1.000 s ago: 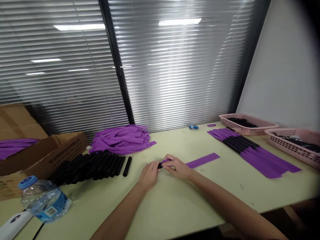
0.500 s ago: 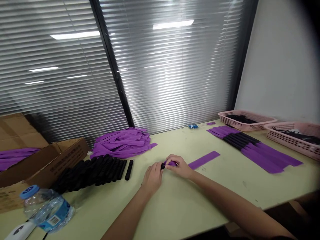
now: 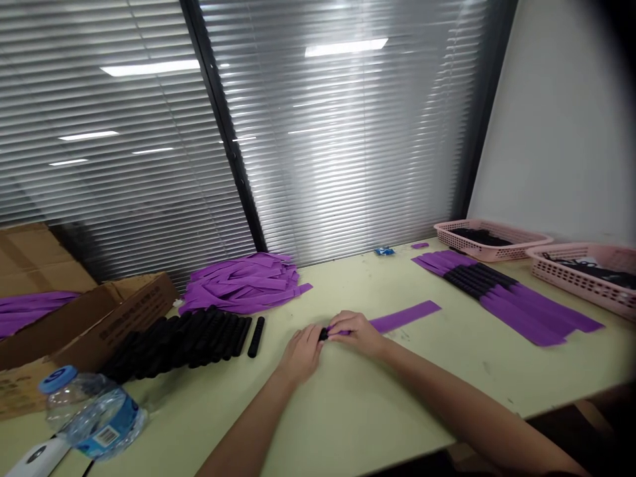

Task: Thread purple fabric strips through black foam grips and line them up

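My left hand (image 3: 302,353) is closed around a black ribbed foam tube (image 3: 324,334), most of which its fingers hide. Pressed up against the tube's open end, my right hand (image 3: 358,333) pinches a purple fabric strip (image 3: 406,317). The strip's far part runs flat over the table to the right. How far its near end reaches into the tube is hidden by my fingers. To the left of my hands lies a single black tube (image 3: 256,337), beside a pile of black tubes (image 3: 193,341).
Behind the tubes is a heap of purple strips (image 3: 243,285). A cardboard box (image 3: 124,311) and a plastic bottle (image 3: 97,417) stand at the left. On the right lie strips with black tubes on them (image 3: 527,308), near two pink baskets (image 3: 489,250).
My right fingers have flattened and closed in on the tube's end, and less purple shows between them. The strip's far end has shifted very slightly. My left hand stays in place.
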### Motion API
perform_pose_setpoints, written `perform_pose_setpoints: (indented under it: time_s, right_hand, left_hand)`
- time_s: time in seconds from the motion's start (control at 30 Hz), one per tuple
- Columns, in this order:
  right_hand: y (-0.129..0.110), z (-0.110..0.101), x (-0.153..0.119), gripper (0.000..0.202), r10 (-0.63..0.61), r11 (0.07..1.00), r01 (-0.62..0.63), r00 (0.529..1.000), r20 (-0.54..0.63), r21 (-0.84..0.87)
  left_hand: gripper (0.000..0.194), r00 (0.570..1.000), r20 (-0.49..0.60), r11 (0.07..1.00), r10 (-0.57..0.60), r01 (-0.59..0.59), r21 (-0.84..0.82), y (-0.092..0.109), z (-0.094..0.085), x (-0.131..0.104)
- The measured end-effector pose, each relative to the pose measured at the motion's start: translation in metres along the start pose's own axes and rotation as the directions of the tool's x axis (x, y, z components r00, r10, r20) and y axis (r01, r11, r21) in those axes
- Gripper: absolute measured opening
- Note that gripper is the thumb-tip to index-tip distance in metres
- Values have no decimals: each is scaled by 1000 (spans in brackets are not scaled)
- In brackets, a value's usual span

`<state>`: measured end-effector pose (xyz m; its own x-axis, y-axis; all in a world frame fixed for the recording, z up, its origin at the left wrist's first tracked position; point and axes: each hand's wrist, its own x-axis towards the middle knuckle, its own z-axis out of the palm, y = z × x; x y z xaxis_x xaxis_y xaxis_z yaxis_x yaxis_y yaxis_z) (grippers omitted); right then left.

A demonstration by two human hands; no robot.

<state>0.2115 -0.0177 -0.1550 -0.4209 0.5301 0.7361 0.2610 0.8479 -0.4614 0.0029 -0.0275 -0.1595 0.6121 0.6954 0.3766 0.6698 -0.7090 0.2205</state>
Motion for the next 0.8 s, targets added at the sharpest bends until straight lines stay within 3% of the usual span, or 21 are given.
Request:
perform_pose_setpoints:
  time_s: [0.2, 0.37, 0.53, 0.8]
  right_hand:
    - [-5, -4, 3, 16, -20, 999, 20, 1000, 7, -25]
    - [-17, -9, 6, 24, 73, 997, -71, 996, 56, -30]
    - [-12, -8, 4, 14, 7, 999, -6, 1000, 4, -44]
    - [-6, 0, 0, 15, -29, 999, 30, 998, -53, 12]
  left_hand:
    - [35, 996, -82, 975, -37, 18, -222, 2, 9, 0]
    - [36, 992, -87, 971, -92, 70, -228, -3, 10, 2]
    - [35, 992, -87, 967, -88, 64, -246, -4, 8, 3]
    - [34, 996, -44, 982, -84, 75, -173, -1, 3, 0]
